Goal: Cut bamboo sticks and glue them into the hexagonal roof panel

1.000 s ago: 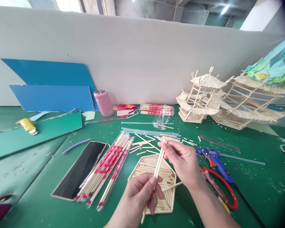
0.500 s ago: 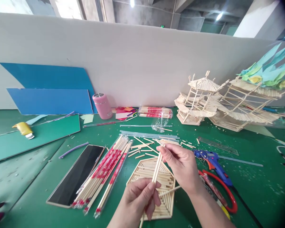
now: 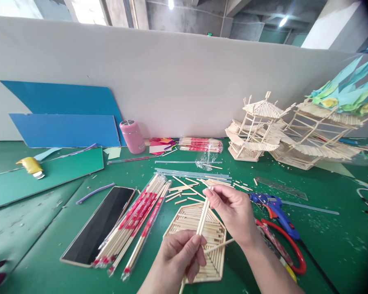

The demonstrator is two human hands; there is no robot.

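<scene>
A pair of wooden chopsticks (image 3: 204,216) is held side by side on a slant between my hands. My left hand (image 3: 184,253) pinches them lower down, and another stick end pokes out below it. My right hand (image 3: 231,210) grips their upper ends between thumb and fingers. Beneath both hands lies an octagonal panel (image 3: 184,222) of stick pieces laid side by side, partly covered by my hands. A loose stick (image 3: 219,246) crosses its right edge. Short cut stick pieces (image 3: 184,192) are scattered just beyond the panel.
Packed chopsticks (image 3: 141,216) and a black phone (image 3: 101,224) lie on the left. To the right are a blue glue gun (image 3: 272,206) and red-handled cutters (image 3: 299,253). Stick-built pavilion models (image 3: 257,130) stand at the back right, a pink cup (image 3: 132,136) at the back.
</scene>
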